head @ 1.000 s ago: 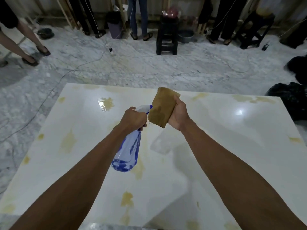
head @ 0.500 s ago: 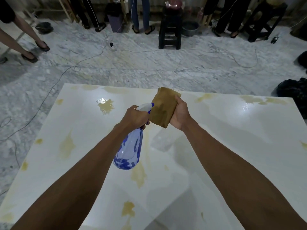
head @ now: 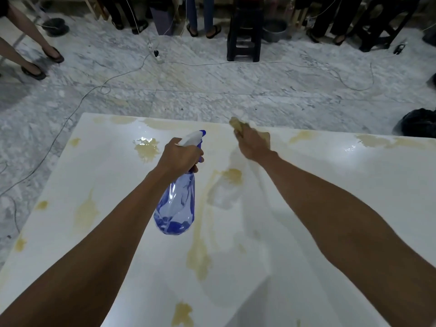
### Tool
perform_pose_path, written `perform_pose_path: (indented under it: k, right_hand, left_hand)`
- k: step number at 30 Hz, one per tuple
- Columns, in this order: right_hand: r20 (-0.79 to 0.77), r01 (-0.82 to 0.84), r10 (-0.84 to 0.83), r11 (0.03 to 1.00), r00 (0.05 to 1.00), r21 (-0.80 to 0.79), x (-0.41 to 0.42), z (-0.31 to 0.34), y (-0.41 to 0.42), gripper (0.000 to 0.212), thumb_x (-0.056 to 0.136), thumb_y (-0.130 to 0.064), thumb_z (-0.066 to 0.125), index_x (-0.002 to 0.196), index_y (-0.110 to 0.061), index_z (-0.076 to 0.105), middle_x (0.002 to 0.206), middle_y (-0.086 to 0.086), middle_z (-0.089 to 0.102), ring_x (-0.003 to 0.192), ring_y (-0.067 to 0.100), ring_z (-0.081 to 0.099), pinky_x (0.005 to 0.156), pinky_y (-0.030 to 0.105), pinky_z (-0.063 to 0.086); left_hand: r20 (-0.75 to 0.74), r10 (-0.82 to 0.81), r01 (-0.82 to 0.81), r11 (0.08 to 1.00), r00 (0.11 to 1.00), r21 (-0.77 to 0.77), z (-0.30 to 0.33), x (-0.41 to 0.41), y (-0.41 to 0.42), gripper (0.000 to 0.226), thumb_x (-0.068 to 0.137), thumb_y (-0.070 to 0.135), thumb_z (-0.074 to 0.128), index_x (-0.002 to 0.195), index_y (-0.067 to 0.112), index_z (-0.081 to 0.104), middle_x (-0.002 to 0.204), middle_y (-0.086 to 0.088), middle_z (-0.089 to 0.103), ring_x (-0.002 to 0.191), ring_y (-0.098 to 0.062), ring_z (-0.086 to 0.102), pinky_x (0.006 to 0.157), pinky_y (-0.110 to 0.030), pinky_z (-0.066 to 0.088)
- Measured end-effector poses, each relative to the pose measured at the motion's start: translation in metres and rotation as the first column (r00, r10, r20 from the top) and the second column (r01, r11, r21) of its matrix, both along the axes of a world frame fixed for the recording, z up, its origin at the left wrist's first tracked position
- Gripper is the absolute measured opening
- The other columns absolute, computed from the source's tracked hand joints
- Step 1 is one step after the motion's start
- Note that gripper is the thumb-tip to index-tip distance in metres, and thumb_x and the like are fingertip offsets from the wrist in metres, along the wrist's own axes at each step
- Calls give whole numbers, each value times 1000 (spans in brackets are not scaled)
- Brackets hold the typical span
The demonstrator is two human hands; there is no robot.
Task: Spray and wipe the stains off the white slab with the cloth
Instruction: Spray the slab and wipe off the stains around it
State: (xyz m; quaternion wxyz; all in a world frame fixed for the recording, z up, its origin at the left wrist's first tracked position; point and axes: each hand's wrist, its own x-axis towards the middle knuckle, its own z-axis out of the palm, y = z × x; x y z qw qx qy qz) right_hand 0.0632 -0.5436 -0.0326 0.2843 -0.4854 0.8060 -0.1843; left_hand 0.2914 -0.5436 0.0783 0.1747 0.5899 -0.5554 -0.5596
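Now the left hand [head: 180,156] is wrapped tight round the neck of the spray bottle [head: 175,206], nozzle pointing away. The right hand [head: 253,145] is closed on the cloth [head: 237,125], which has gone from upright at the nozzle to down and out at the white slab's [head: 330,185] far edge, blurred. Reads as cloth dampened, wiping starting. Left of the bottle grip: one wet stain [head: 146,148]; just right of it, another stain [head: 232,177]. Count: one bottle, one cloth, a dozen or so yellow stains, none cleared.
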Motion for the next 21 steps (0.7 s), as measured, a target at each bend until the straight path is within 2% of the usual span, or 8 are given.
perform_pose_path:
  k: [2,4,5,7,10,15,19,21]
  right_hand:
    - [-136,-65,91,981,986,181,21,-40,-9,67,102,-55,28,152,-10,26,150,22,41,137,43,41,110,57,34]
    - [-186,-109,183,931,965,349,56,-69,8,72,102,-58,21,159,-18,1,167,14,5,152,40,6,121,60,7]
    - [-196,-109,195,919,961,380,73,-76,20,71,103,-58,18,158,-23,-12,167,8,-10,153,37,-11,120,60,-5]
    - [-222,-121,216,919,951,375,95,-87,37,63,104,-56,14,147,-34,-27,165,4,-23,149,36,-25,117,62,-15]
    - [-274,-151,272,907,922,393,106,-95,54,60,103,-56,14,152,-43,-18,165,4,-23,148,38,-27,115,64,-17]
    - [-345,-131,267,920,900,370,147,-105,138,63,102,-58,15,155,-43,-13,166,4,-18,149,39,-23,115,66,-14]
    - [-294,-120,246,914,924,387,182,-102,211,79,82,-69,-9,156,-43,-8,167,5,-17,150,39,-20,114,66,-14]
    - [-330,-85,236,906,914,414,202,-102,242,77,82,-70,-10,155,-46,-11,166,4,-18,150,40,-22,114,65,-14]
  left_hand:
    - [9,-10,10,1000,1000,-13,-13,12,-2,25,77,16,57,92,1,69,78,-11,70,42,-14,54,53,-26,47]
    - [29,-8,8,1000,1000,-8,-27,27,-1,22,76,15,55,86,0,68,80,-13,72,40,-14,54,56,-28,48]
    - [40,-6,6,1000,999,0,-32,36,1,21,77,12,54,87,0,68,81,-14,72,38,-14,53,56,-29,48]
    - [52,-5,5,1000,999,10,-40,53,7,24,78,9,53,93,-1,68,82,-15,72,39,-14,53,55,-28,48]
    - [54,-19,18,1000,998,22,-41,77,25,31,74,12,54,96,-4,68,85,-16,72,40,-14,53,57,-30,50]
    - [15,-96,96,995,995,17,-29,116,67,22,74,11,53,88,2,68,82,-14,71,37,-12,52,58,-30,48]
    - [0,-148,148,988,989,30,-24,142,106,17,75,11,54,86,6,66,83,-12,72,37,-13,52,55,-27,48]
    - [3,-176,176,984,984,36,-23,155,124,18,77,10,54,87,2,66,82,-12,72,37,-12,52,54,-27,48]
